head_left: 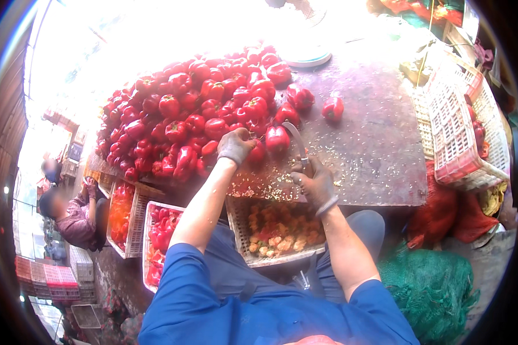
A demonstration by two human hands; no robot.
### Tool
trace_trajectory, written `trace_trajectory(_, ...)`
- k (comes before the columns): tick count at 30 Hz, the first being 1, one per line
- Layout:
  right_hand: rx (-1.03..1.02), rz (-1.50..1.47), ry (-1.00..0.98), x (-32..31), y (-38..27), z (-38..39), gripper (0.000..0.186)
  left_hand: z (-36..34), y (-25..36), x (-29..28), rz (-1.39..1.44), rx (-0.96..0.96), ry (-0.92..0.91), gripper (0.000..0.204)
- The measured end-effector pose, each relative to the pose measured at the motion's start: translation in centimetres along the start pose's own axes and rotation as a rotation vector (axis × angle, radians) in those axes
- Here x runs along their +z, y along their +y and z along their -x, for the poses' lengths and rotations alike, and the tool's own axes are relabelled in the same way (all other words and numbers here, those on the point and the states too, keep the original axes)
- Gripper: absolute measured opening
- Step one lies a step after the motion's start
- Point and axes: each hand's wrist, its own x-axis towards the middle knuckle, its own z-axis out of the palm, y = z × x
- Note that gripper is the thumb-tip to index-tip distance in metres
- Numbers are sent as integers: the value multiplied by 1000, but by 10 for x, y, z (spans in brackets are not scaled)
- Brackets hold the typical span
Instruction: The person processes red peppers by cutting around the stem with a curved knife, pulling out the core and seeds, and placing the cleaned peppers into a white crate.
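My left hand, in a grey glove, is closed at the front of a big pile of red bell peppers; what its fingers grip is hidden. My gloved right hand grips a knife with a curved blade, held upright beside a single pepper. Scattered pale seeds lie on the worn table. Below the table edge, a crate holds cores and trimmings, and a white crate holds red pepper pieces.
A co-worker sits at the left beside a crate of peppers; another person is behind. At the right are stacked plastic crates, red mesh sacks and a green net sack. A round white object sits at the back.
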Motion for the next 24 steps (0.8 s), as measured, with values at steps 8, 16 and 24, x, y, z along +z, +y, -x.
trace_trajectory(8,22,-40,16,-5,-2,-1,52,-34,28,36,-438,152,-96,29)
trace_trajectory(16,44,-77,12,-4,-8,1,50,-46,-11,49,-69,102,251,20)
trace_trajectory(24,-24,-27,33,-2,-7,-1,50,29,-20,-25,988,185,238,8)
